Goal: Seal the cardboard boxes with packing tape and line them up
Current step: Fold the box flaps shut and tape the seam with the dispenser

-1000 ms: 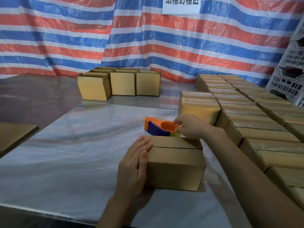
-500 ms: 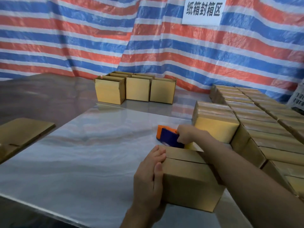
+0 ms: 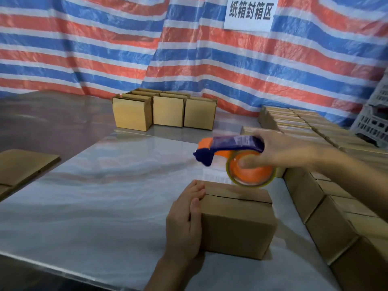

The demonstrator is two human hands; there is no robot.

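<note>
While the left hand point(image 3: 184, 223) lies flat against the left side of the box point(image 3: 237, 221), fingers straight and together with the tips reaching its top edge, the right hand point(image 3: 279, 150) grips a tape dispenser point(image 3: 231, 148) in the air over the box's far side. The box stands on the bench point(image 3: 105, 196) towards the near edge, right of the middle; its two top flaps are folded shut and their seam shows as a dark line. The dispenser is blue and orange, blurred by motion, with its blade end pointing left. Its roll of tape point(image 3: 249, 173) hangs lowest, the rim overlapping the box's far top edge; whether the two touch cannot be told. Along the right edge of the bench, rows of closed boxes point(image 3: 327, 206) run from the near corner towards the far side, packed side by side. Near the far edge stands a group of open boxes point(image 3: 168, 111), touching one another. Flat cardboard point(image 3: 23, 164) lies at the left edge. Behind the bench hangs a tarp point(image 3: 105, 49) striped red, white and blue, bearing a white sign point(image 3: 251, 12). A white crate point(image 3: 375, 114) appears at the far right.
</note>
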